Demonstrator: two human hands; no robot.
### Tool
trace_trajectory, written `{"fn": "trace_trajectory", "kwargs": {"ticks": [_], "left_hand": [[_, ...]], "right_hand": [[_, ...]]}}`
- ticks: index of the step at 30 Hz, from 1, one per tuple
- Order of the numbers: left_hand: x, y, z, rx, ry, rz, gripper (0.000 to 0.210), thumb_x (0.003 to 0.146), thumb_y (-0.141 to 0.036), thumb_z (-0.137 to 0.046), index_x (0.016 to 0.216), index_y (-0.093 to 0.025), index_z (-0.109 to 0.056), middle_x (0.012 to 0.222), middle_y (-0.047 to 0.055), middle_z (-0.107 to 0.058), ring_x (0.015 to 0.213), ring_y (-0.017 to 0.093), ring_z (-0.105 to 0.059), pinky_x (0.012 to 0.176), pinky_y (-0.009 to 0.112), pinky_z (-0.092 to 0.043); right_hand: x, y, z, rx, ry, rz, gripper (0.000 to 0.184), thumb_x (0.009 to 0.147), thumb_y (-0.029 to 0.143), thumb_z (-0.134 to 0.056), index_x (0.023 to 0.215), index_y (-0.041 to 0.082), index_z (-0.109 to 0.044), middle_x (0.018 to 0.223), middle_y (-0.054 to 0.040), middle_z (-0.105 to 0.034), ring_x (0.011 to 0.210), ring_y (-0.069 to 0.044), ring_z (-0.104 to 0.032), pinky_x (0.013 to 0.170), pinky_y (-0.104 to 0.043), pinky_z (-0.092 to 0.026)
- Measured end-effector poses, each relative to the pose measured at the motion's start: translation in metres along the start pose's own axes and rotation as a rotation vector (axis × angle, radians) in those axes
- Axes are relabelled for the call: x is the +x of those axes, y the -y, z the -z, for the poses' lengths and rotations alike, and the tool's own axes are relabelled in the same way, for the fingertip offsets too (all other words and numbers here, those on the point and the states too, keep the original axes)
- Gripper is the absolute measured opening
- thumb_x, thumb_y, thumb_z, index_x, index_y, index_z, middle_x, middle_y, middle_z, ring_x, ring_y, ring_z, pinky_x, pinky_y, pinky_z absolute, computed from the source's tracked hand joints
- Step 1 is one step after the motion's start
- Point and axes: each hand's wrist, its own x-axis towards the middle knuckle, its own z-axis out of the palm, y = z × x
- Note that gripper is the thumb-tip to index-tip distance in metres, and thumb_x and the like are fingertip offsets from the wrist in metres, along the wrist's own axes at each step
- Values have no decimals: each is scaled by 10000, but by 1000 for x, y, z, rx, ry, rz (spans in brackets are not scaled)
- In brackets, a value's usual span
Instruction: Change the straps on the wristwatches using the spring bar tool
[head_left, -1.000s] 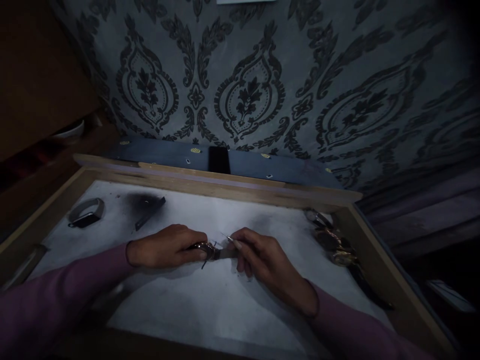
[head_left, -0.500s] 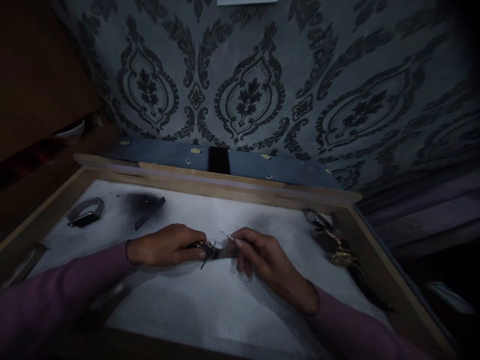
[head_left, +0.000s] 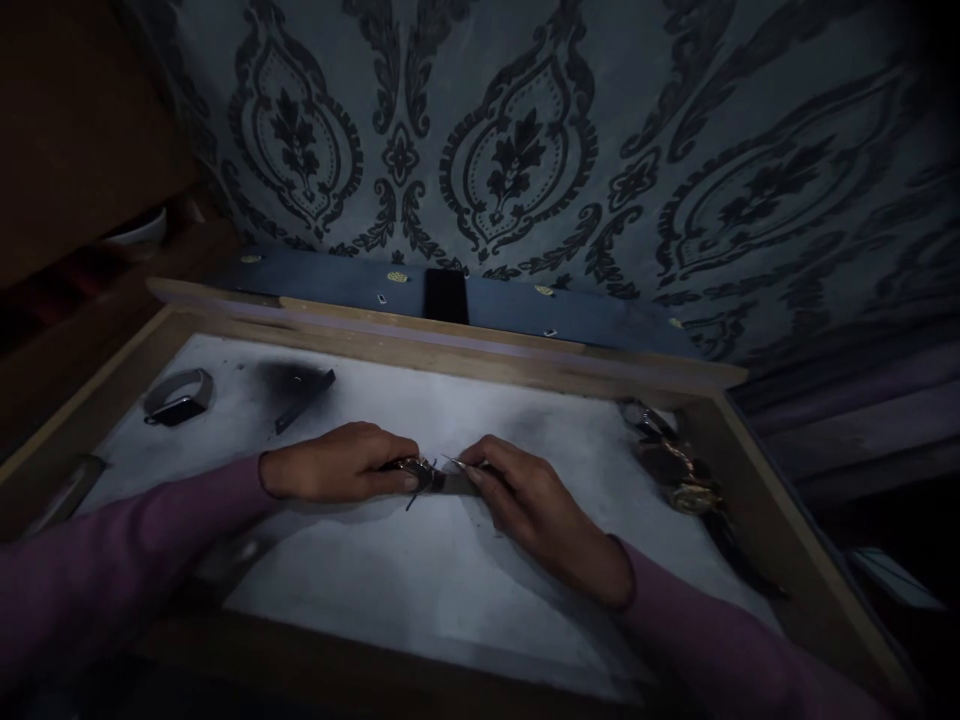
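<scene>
In the middle of the shallow wooden tray (head_left: 480, 345), my left hand (head_left: 345, 465) is closed around a wristwatch (head_left: 424, 474), thumb pressed on its near side. A dark strap piece reaches from the watch towards my other hand. My right hand (head_left: 529, 505) pinches a thin, pointed metal tool (head_left: 454, 461); its exact kind is too small to tell. The tool's tip points left, at the watch, with a small gap between them. Both hands are low over the white lining (head_left: 420, 590).
At the left lie a smartwatch (head_left: 180, 408) with a grey band and a dark narrow bar (head_left: 305, 402). Several watches, one a gold-coloured watch (head_left: 690, 497), line the right side. Behind the tray's rim rests a black phone (head_left: 446, 295) on blue cloth (head_left: 337, 285).
The camera view has tilted and shifted a little. My right hand has turned slightly, bringing the tool flatter and its tip lower towards the watch. The left hand keeps its hold.
</scene>
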Motion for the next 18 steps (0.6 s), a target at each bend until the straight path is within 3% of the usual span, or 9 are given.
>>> {"fn": "trace_trajectory", "kwargs": {"ticks": [4, 9, 18], "left_hand": [[1, 2, 0, -26, 3, 5, 314, 962, -406, -414, 781, -172, -519, 654, -30, -449, 594, 110, -418, 559, 227, -296], [2, 5, 1, -104, -10, 3, 343, 938, -449, -432, 770, -165, -525, 669, -30, -452, 603, 110, -415, 566, 225, -307], [2, 7, -1, -20, -22, -30, 307, 948, -397, -430, 780, -167, -546, 663, -21, -486, 603, 117, -446, 573, 236, -308]], "right_hand": [[0, -3, -2, -36, -34, 98, 167, 985, 186, -421, 915, 190, -572, 823, -51, -623, 728, -163, -599, 652, -275, -478], [0, -1, -2, -36, -19, 84, 175, 991, 178, -408, 966, 192, -581, 864, -60, -652, 757, -170, -624, 681, -279, -499], [1, -2, -2, -91, -3, 66, 169, 990, 216, -400, 920, 195, -552, 742, -26, -647, 626, -151, -606, 581, -258, -466]]}}
